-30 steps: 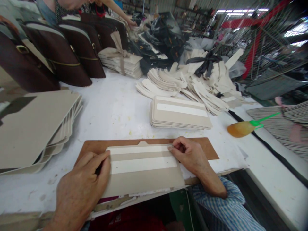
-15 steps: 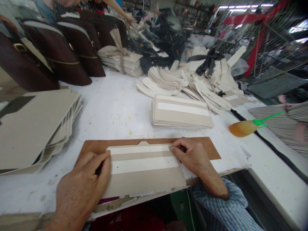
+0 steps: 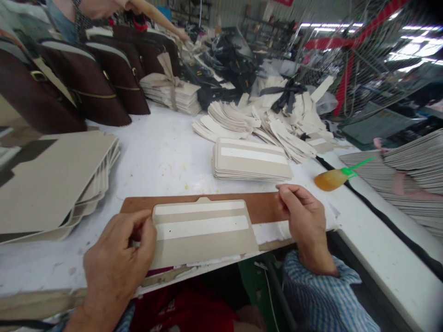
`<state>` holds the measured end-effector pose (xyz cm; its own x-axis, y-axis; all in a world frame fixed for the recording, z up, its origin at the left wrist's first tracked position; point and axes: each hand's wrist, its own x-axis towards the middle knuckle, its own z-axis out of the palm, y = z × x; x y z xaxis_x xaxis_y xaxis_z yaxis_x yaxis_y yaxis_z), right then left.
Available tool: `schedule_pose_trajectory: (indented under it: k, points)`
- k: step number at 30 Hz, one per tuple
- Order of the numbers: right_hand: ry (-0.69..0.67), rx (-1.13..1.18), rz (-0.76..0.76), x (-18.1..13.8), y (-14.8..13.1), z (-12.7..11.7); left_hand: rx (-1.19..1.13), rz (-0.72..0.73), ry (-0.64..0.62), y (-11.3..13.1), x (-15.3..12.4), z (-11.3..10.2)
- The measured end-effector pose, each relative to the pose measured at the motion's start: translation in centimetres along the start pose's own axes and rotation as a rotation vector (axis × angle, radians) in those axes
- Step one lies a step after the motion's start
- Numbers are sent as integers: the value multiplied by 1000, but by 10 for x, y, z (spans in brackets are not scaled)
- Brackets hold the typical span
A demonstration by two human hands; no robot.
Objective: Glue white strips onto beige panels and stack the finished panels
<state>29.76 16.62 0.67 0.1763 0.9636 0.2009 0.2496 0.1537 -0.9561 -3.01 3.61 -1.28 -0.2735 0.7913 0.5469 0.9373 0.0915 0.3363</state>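
Observation:
A beige card panel [image 3: 207, 249] with two white strips across it lies along the table's near edge. Behind it, partly underneath, is a flat brown strip [image 3: 265, 207] of leather-like sheet, with a small tab of the panel over it. My left hand [image 3: 117, 258] has thumb and index fingertip together at the panel's upper left corner, gripping or pressing its edge. Apart from the panel, my right hand [image 3: 306, 221] is over the brown strip's right end with its fingers pinched. What lies between those fingertips, if anything, does not show.
Similar panels are stacked [image 3: 252, 161] just beyond. Large beige boards [image 3: 51, 180] lie left, below dark brown bags [image 3: 100, 87]. Loose beige strips [image 3: 231, 120] spread at the back. Rightward are a bottle of amber liquid with green nozzle [image 3: 330, 180] and a fan [image 3: 353, 44]. Another person's arm [image 3: 162, 18] reaches across behind.
My right hand has left the panel's upper right corner and moved right to the brown strip's end. My left hand stays at the panel's left corner. The view has shifted slightly.

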Motion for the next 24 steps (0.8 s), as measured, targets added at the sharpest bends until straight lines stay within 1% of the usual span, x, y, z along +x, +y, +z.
schedule_pose_trajectory:
  k: [1,2,3,5,7,9,11,14,17,20,24]
  points:
    - [-22,-74,-61,-4,-2,-1,-21,68,15,0,1,1]
    - [-79,-154,-143,-9,-3,0,-43,149,26,1,1,2]
    - [-156,-227,-245,-14,-5,3,-62,236,23,2,2,3]
    - [-307,-327,-477,-24,-7,14,-88,383,-23,4,4,4]
    - [-412,-381,-667,-32,-7,29,-102,457,-88,6,6,3]
    - [-483,-420,-787,-37,-7,43,-97,474,-136,9,5,3]
    - [-548,-454,-850,-38,-6,53,-63,458,-195,10,3,4]
    - [-605,-522,-903,-37,-4,61,-12,427,-280,12,1,6]
    - [-642,-620,-917,-37,-2,63,15,418,-309,13,1,8]
    - [-635,-724,-916,-39,-1,64,26,406,-315,13,2,8]
    - [-568,-806,-968,-40,-4,65,28,392,-309,15,3,7]
